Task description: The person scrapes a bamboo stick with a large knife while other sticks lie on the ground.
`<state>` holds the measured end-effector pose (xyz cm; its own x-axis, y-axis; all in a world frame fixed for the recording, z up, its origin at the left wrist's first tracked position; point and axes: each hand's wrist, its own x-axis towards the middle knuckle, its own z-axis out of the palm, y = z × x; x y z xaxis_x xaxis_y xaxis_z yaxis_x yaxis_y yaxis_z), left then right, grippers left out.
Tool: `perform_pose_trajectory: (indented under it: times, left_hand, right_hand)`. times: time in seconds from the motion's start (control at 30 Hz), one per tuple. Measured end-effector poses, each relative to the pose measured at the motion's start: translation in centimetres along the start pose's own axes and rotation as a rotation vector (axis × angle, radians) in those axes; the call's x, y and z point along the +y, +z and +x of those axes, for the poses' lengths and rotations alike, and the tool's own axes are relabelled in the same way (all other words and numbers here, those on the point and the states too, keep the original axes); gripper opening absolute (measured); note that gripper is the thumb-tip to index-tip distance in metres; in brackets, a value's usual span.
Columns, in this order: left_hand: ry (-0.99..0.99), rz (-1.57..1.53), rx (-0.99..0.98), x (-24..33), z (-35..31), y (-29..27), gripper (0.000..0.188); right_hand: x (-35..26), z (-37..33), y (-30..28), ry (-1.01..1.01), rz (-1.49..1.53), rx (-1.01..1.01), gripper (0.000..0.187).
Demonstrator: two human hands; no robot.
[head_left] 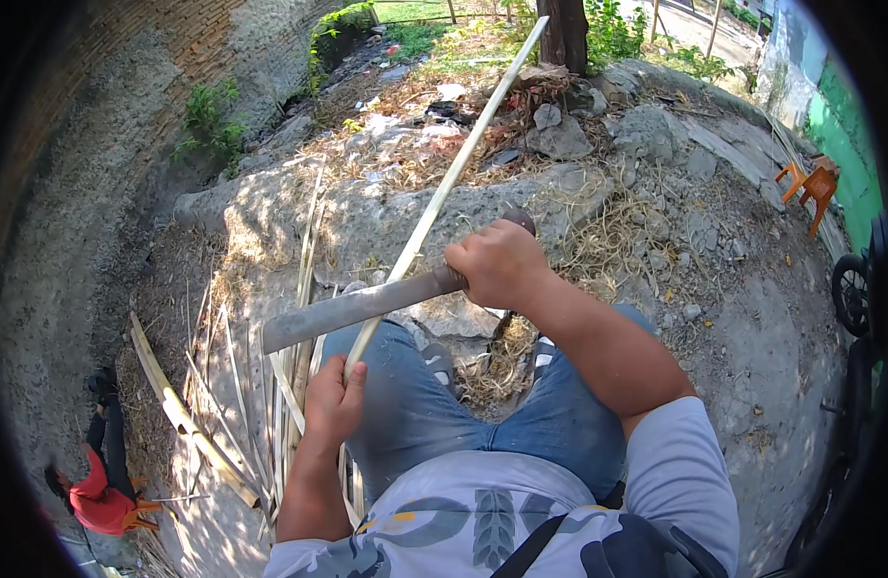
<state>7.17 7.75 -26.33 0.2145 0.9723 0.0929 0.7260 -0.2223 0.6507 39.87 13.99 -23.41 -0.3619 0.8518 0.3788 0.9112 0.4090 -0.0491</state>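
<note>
My right hand point(502, 262) is wrapped round the dark handle of a machete point(352, 310), whose broad grey blade points left across my lap. My left hand point(334, 400) grips the near end of a long, pale bamboo strip point(442, 188). From there the strip slants up and away to the right, its far end in front of a tree trunk. Blade and strip cross just above my left hand; whether they touch I cannot tell. Several more bamboo strips point(307, 250) lie on the ground to my left, partly hidden by my left forearm.
A split bamboo pole point(188, 419) lies at the left, near a seated person in red point(102, 503). Ahead are a rough stone ledge point(424, 207), fibre shavings point(598, 241) and a tree trunk point(563, 39). At right stand an orange chair point(808, 188) and a motorcycle wheel point(850, 294).
</note>
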Motion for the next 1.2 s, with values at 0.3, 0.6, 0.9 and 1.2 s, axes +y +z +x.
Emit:
perform_pose_trajectory:
  times: [0.3,0.6,0.9,1.2]
  left_hand:
    - [-0.054,-0.147,-0.106,1.1,0.2,0.5,0.034]
    - [-0.091,-0.323,-0.124,1.3,0.3,1.7,0.031]
    - [-0.103,-0.223,-0.099,-0.3,-2.3,-0.1,0.031]
    - [-0.074,-0.204,-0.110,0.0,-1.3,1.9,0.033]
  right_hand:
    - [3.9,-0.4,-0.5,0.244,0.101,0.048,0.017]
    - [0.2,0.2,0.1,-0.109,0.063,0.034,0.013]
    - [5.4,-1.1,0.3,0.229,0.077,-0.019,0.019]
    - [0.1,0.0,0.4,-0.133,0.081,-0.041,0.015]
